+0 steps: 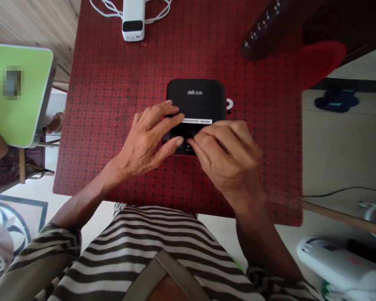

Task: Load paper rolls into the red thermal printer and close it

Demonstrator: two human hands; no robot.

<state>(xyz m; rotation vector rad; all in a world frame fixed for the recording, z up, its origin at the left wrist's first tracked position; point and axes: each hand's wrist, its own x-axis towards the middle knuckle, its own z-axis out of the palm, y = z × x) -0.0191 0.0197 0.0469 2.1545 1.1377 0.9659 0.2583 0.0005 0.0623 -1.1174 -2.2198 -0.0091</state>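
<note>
A black printer-like device [196, 100] with rounded corners and a white "FEIE" logo lies on the red patterned table. A white printed strip [197, 121] runs across its middle. My left hand [148, 136] rests on the device's left side, fingers stretched out and apart. At the front right of the device, my right hand [227, 152] is closed in a pinch, thumb and fingertips near its front edge. Whatever those fingers hold, if anything, is hidden. A small white ring-shaped piece [229, 104] shows just beside the device's right side.
A white power bank [133, 21] with white cables lies at the table's far edge. Toward the far right are a dark bottle-like object [260, 37] and a red stool [322, 62]. A green-topped small table [28, 96] stands at left, with part of another person beside it.
</note>
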